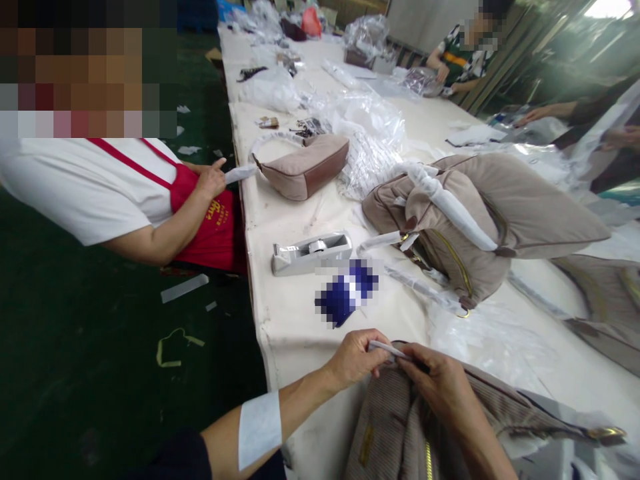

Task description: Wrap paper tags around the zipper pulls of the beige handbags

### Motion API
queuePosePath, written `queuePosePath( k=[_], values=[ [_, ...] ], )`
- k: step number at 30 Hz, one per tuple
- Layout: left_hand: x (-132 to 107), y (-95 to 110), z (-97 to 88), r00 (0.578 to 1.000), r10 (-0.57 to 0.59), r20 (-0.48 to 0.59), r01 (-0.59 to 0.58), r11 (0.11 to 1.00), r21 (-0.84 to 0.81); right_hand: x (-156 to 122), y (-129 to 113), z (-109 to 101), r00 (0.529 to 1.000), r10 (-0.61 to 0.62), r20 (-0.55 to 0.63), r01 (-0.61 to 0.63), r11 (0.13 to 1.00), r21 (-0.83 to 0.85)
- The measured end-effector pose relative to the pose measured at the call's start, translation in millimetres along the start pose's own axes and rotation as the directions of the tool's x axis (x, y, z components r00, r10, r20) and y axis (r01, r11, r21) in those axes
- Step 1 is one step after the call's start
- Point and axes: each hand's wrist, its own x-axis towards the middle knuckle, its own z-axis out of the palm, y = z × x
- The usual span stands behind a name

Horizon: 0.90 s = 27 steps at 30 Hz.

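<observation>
A brown ribbed handbag (385,413) with gold zippers lies at the table's near edge, partly under my forearm. At its top end, my left hand (357,360) pinches one end of a narrow white strip (383,348). The fingers of my right hand (437,373) close on the strip's other end, right against the bag's dark edge; exactly what lies under those fingertips is hidden. A white patch (260,430) sticks to my left forearm. Beyond my hands are a grey tape dispenser (313,255) and a blurred dark blue item (345,293).
Several taupe bags (450,220) with white-wrapped straps are piled to the right. A smaller bag (305,167) lies farther up, near crumpled clear plastic (367,120). A co-worker in a red apron (205,227) stands at the left table edge; other people work at the far right.
</observation>
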Motion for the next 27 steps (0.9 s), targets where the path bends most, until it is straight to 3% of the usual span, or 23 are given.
queuePosePath(
  k=[6, 14, 19, 24, 27],
  values=[
    [0.1, 3.7, -1.6, 0.992, -0.045, 0.117, 0.044, 0.999, 0.013, -2.7, -0.3, -0.3, 1.000, -0.004, -0.012, 0.003, 1.000, -0.018],
    [-3.7, -0.4, 7.5, 0.997, -0.076, 0.022, 0.077, 0.997, -0.023, -11.1, -4.9, -3.4, 0.998, -0.050, -0.041, 0.045, 0.992, -0.119],
    [-7.8, -6.2, 15.2, 0.987, -0.159, 0.020, 0.160, 0.983, -0.094, -18.2, -0.6, -4.8, 0.995, -0.082, 0.052, 0.092, 0.965, -0.244],
    [-12.8, -8.0, 23.0, 0.941, -0.335, 0.045, 0.331, 0.887, -0.322, -22.4, -8.3, 3.0, 0.985, -0.169, 0.040, 0.167, 0.858, -0.487],
    [-10.5, -5.5, 19.6, 0.910, -0.400, 0.107, 0.412, 0.846, -0.338, -24.4, -12.4, 7.7, 0.985, -0.171, 0.008, 0.149, 0.834, -0.531]
  ],
)
